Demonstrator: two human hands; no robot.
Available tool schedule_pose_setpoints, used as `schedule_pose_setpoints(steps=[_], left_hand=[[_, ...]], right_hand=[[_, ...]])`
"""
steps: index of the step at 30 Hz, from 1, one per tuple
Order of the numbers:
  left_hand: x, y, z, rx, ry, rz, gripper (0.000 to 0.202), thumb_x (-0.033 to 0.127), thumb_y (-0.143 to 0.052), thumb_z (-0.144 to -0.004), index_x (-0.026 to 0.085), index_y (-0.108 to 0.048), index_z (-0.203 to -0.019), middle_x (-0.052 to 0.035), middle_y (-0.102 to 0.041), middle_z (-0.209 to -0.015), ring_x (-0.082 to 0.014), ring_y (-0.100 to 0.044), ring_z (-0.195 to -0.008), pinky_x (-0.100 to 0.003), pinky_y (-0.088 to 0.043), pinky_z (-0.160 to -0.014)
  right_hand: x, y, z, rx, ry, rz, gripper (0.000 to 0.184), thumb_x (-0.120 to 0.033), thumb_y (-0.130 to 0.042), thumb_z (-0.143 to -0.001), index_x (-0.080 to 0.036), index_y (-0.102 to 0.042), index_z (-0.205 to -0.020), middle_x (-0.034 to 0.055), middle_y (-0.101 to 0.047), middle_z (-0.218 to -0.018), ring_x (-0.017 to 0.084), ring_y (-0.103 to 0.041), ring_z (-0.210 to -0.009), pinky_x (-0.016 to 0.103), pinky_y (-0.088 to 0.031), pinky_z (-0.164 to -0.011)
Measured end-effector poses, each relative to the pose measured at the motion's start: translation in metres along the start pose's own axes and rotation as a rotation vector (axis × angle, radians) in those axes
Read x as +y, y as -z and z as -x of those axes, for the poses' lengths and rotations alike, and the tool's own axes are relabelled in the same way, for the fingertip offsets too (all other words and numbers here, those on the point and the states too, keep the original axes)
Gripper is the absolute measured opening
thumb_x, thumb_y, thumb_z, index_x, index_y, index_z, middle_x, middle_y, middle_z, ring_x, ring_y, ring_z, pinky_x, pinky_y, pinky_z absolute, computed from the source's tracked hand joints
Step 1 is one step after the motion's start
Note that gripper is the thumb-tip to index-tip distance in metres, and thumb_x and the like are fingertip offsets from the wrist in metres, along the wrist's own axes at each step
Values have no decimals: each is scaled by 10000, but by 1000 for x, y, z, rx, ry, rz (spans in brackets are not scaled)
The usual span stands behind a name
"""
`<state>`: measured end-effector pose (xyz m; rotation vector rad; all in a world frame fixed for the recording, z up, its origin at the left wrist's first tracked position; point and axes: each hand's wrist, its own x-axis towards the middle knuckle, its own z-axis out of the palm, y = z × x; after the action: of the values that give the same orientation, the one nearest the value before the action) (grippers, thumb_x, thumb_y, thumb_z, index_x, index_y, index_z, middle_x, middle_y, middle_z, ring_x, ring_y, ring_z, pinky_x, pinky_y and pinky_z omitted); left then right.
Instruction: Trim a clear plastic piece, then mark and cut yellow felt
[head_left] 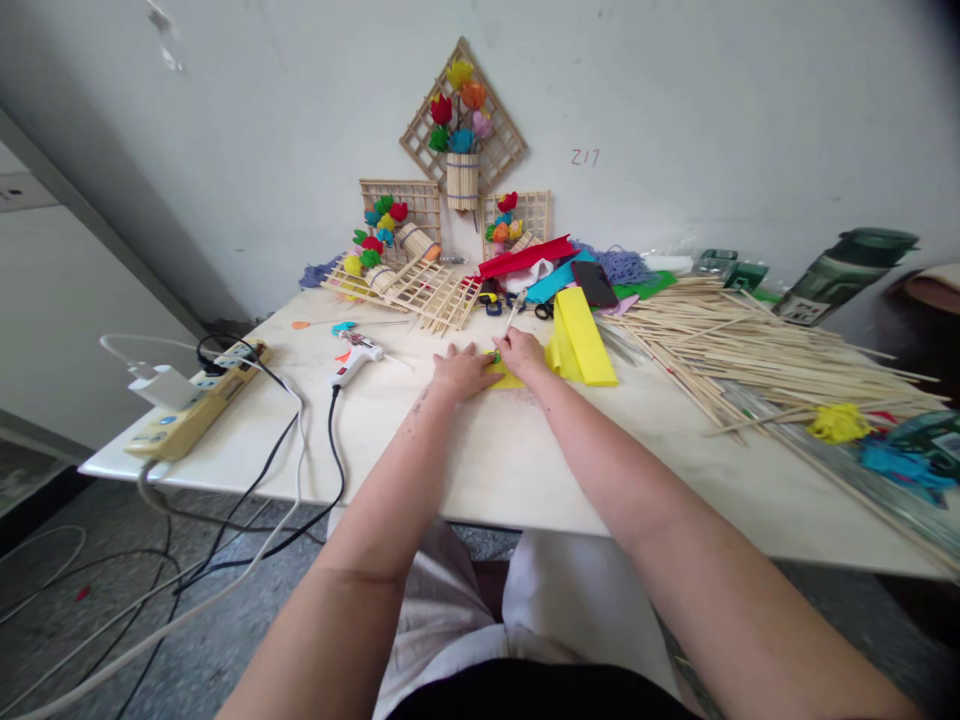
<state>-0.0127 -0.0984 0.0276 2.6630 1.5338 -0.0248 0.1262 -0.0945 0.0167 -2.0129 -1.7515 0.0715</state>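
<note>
My left hand point(463, 372) lies flat on the table with its fingers spread, the fingertips pressing at the edge of a small green round piece point(493, 356). Under that piece is a yellow sheet point(510, 381), partly covered by both hands. My right hand point(523, 357) is closed around a slim whitish pen point(514, 314), held tilted, its lower end at the green piece; the tip is hidden by the fingers. Just right of this hand stands a folded length of yellow crepe paper point(583, 340).
A white glue gun point(357, 362) and a power strip point(199, 400) with trailing cords lie left. Scissors point(544, 312) and coloured paper point(529, 258) sit behind my hands. Many wooden sticks point(750, 335) and a bottle point(844, 275) are right. Stick lattices with flowers point(463, 120) line the wall.
</note>
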Motion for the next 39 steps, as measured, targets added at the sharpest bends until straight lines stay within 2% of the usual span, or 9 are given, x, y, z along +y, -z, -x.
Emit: schedule_pose_setpoints(steps=[39], left_hand=[[-1,-1,-1,-13,-4,-7,603,708,-263,-782,425,-388,-1300,-33,-346,-1377,-395,-274,-1240,-637,-289,-911]], right_hand=[[7,-1,-3,9,16,-70,330,-384,-436,-862,-158,-635,-994,108,-675,-978,197,-607,-885,263,-419,-745]])
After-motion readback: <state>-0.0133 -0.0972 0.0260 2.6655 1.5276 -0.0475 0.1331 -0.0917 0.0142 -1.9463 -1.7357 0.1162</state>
